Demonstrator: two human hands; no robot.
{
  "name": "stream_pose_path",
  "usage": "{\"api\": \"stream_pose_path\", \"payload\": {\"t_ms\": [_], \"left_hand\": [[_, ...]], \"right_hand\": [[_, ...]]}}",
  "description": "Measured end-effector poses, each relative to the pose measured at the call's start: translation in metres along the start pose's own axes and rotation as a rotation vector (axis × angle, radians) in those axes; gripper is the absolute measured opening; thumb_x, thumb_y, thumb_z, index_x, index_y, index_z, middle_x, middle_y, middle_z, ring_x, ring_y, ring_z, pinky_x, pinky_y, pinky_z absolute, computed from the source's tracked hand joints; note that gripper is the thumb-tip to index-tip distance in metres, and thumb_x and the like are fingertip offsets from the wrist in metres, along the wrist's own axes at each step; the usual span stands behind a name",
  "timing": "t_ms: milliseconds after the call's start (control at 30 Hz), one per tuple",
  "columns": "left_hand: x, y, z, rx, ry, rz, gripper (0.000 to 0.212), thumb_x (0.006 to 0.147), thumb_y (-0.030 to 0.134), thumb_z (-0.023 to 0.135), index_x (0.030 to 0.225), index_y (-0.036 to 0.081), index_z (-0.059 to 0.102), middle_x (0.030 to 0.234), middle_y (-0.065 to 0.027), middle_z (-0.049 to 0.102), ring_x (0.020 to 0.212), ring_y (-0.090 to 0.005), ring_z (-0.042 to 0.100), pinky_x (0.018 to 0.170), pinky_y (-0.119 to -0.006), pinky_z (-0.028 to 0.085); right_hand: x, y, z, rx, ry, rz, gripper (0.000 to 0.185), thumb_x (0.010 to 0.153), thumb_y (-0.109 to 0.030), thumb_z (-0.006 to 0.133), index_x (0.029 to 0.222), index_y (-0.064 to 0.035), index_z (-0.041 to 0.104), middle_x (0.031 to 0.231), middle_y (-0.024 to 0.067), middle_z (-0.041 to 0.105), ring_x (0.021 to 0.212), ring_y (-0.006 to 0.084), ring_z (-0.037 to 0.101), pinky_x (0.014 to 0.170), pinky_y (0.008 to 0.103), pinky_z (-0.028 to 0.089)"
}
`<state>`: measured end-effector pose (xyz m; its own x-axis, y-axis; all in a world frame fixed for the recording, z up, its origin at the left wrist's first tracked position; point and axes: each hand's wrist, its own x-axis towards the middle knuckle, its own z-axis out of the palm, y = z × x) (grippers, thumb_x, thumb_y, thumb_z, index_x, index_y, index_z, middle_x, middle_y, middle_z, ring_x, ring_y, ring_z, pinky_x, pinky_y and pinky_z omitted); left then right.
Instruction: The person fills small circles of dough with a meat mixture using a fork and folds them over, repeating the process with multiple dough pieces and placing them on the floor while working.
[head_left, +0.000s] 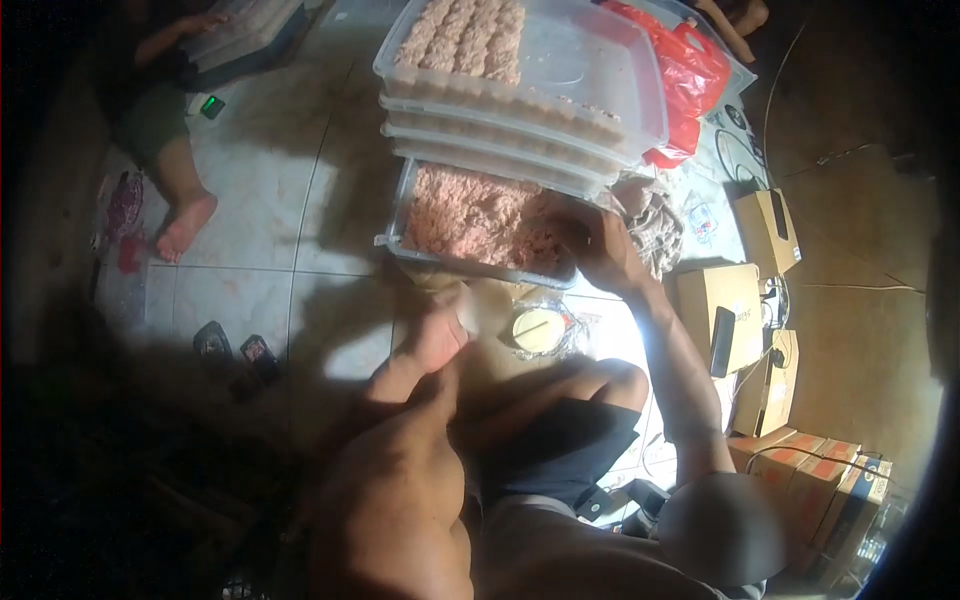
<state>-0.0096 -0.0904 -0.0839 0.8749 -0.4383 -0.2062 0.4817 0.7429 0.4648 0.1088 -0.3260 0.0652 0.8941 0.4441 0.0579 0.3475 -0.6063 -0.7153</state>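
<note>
A rectangular clear plastic tub (487, 274) of pink minced-meat paste (480, 214) lies before me. My right hand (600, 240) reaches over its right edge, fingers down in dark shadow at the paste. Whether they close on any of it is hidden. My left hand (439, 337) is curled just in front of the tub's near side. A blurred whitish shape shows at its fingers; I cannot make out whether it is held. Near the tub's front right stands a small round container (538, 331) with pale yellow contents and a thin stick or handle across it.
Beyond the tub rise stacked clear trays (525, 139), the top one partly filled with rows of meat lumps (465, 37). Red plastic bags (694, 71) and a crumpled cloth (649, 217) lie right. Cardboard boxes (720, 315) line that side. Another person's foot (187, 225) rests on the tiles.
</note>
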Motion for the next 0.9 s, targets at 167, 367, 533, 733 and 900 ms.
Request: {"api": "stream_pose_path", "payload": {"t_ms": [167,367,533,733,900], "left_hand": [[0.016,0.069,0.054,-0.276,-0.032,0.177,0.081,0.101,0.068,0.039,0.146,0.001,0.045,0.143,-0.0185,0.056,0.136,-0.0335,0.051,0.118,-0.057,0.036],[0.035,0.063,0.063,-0.16,0.064,0.318,0.074,0.1,0.067,0.043,0.14,0.006,0.054,0.134,-0.0113,0.062,0.126,-0.0302,0.057,0.112,-0.053,0.041],[0.007,0.05,0.024,0.146,0.348,0.38,0.042,0.101,0.031,0.063,0.139,0.013,0.058,0.133,-0.0066,0.065,0.124,-0.022,0.06,0.105,-0.043,0.048],[-0.012,0.063,0.012,0.232,0.283,0.457,0.035,0.1,0.01,0.063,0.134,0.004,0.06,0.134,-0.0095,0.064,0.125,-0.0228,0.061,0.106,-0.041,0.049],[-0.011,0.088,0.016,0.106,0.131,0.495,0.035,0.103,0.017,0.059,0.135,0.001,0.057,0.135,-0.0153,0.063,0.127,-0.0267,0.06,0.109,-0.041,0.048]], "right_hand": [[-0.029,-0.033,0.015,0.088,0.188,0.104,0.022,0.097,-0.002,0.055,0.117,-0.0028,0.065,0.093,0.0194,0.067,0.079,0.0328,0.067,0.072,0.0399,0.051],[-0.047,-0.043,0.044,0.177,0.486,-0.064,0.024,0.094,0.006,0.06,0.114,-0.0038,0.07,0.088,0.0146,0.062,0.074,0.0295,0.061,0.068,0.0354,0.049],[-0.043,-0.018,0.037,0.216,0.419,-0.005,0.027,0.092,0.006,0.061,0.114,-0.0042,0.072,0.097,0.0165,0.067,0.078,0.0344,0.065,0.071,0.039,0.053],[-0.069,0.063,0.065,-0.103,0.235,-0.077,0.026,0.088,0.0,0.061,0.112,-0.0022,0.07,0.116,0.0294,0.065,0.102,0.0479,0.064,0.087,0.0508,0.054],[-0.044,0.014,0.052,0.032,0.328,-0.091,0.023,0.089,0.006,0.062,0.11,-0.0016,0.069,0.095,0.0208,0.063,0.08,0.0404,0.063,0.07,0.0441,0.05]]}}
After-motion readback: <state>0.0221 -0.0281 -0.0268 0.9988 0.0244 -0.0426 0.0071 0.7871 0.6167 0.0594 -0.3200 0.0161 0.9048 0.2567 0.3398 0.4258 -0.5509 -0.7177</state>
